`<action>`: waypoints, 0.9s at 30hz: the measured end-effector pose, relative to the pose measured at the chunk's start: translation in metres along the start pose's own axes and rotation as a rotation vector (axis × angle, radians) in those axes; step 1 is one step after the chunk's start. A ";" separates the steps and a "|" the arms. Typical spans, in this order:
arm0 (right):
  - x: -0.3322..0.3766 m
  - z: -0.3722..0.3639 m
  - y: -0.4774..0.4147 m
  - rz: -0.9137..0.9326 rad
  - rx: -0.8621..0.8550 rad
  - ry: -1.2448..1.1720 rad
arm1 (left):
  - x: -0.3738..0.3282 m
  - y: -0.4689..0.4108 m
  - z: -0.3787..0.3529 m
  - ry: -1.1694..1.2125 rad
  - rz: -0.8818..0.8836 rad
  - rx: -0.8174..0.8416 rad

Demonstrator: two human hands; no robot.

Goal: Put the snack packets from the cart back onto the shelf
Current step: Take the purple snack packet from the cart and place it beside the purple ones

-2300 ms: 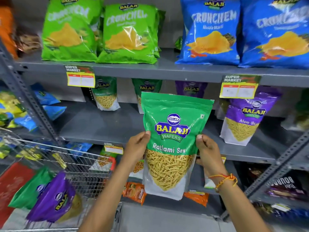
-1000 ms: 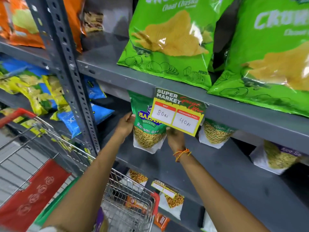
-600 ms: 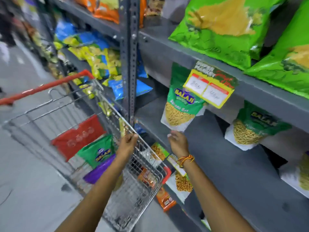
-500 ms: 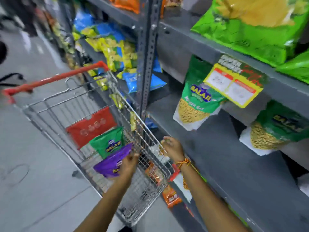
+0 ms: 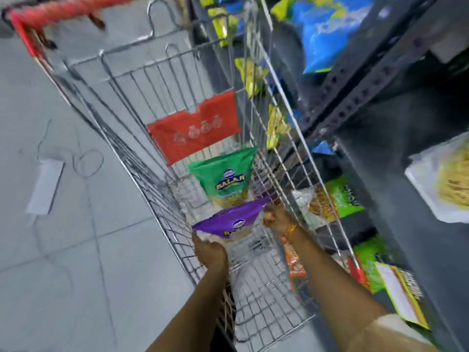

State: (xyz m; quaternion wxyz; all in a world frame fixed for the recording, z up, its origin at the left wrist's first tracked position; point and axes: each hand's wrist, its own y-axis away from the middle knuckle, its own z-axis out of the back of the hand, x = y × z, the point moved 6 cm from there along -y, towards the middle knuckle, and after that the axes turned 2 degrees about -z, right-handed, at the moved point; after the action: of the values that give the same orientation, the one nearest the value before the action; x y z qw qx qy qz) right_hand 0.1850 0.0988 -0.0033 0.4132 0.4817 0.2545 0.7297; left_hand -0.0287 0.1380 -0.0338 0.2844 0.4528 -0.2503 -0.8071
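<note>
Both of my hands are down inside the wire cart (image 5: 121, 80). A purple snack packet (image 5: 229, 221) lies in the cart's basket; my left hand (image 5: 209, 251) grips its near white end and my right hand (image 5: 276, 218) holds its far right corner. Behind it a green Balaji packet (image 5: 224, 174) leans upright against the cart's back panel. The grey shelf (image 5: 396, 189) runs along the right, with a packet of yellow sev (image 5: 442, 179) standing on it. The picture is blurred by head motion.
A red flap (image 5: 194, 129) hangs on the cart's back panel and its red handle (image 5: 53, 11) is at top left. Lower shelves on the right hold green and orange packets (image 5: 340, 199). A white paper (image 5: 45, 186) and a cable lie on the grey floor.
The green packet was set on the shelf and let go. My view swung down into the cart, both hands dropped into it and closed on the purple packet.
</note>
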 end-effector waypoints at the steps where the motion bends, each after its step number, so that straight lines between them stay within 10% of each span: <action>1: -0.001 -0.005 -0.013 0.027 -0.014 0.002 | 0.000 -0.003 0.000 -0.039 -0.016 -0.051; 15: -0.024 0.022 0.041 0.148 -0.314 -0.423 | -0.072 0.044 0.009 -0.105 -0.604 -0.061; 27: -0.084 0.086 0.375 0.443 -0.757 -0.895 | -0.129 0.310 0.093 -0.031 -1.473 0.288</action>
State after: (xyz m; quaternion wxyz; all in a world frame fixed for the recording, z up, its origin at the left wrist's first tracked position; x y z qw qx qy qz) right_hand 0.1452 -0.1733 0.2790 0.4607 0.6021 -0.3255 0.5650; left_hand 0.0171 0.0190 0.2902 -0.3947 0.5246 0.0104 -0.7543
